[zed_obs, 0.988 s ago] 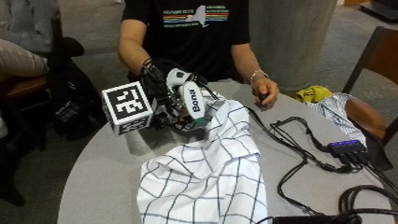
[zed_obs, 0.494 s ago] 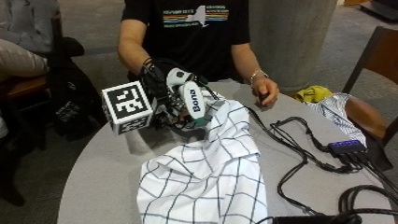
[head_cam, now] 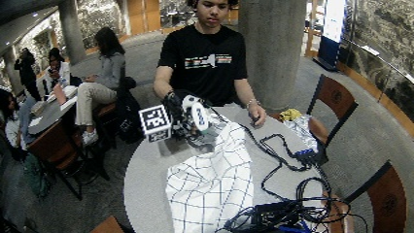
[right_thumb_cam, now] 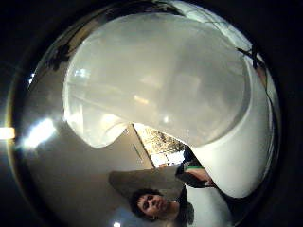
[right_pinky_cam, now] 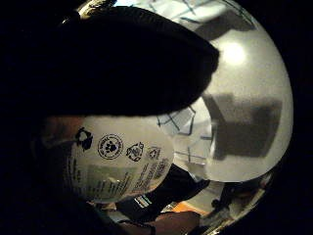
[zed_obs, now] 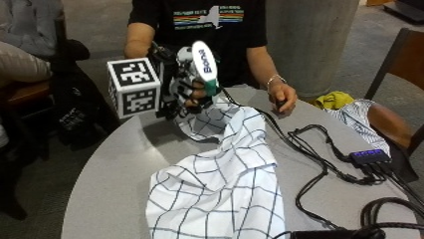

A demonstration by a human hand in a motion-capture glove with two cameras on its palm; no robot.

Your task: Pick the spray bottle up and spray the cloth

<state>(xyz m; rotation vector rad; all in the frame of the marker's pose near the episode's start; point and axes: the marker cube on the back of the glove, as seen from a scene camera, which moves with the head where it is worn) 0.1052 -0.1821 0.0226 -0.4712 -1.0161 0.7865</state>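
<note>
While the gloved right hand point(zed_obs: 187, 92) holds its grip curled round the spray bottle point(zed_obs: 204, 65) above the tabletop point(zed_obs: 112, 169) edge nearest the person, the checked cloth point(zed_obs: 225, 184) spreads mid-table, bare tabletop beside it, and the little-finger palm view alone shows the bottle's printed label point(right_pinky_cam: 117, 166).

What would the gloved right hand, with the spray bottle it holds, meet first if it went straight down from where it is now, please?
Probably the checked cloth: its near edge lies bunched just under the right hand and spray bottle, on the table. Depth is unclear.
</note>
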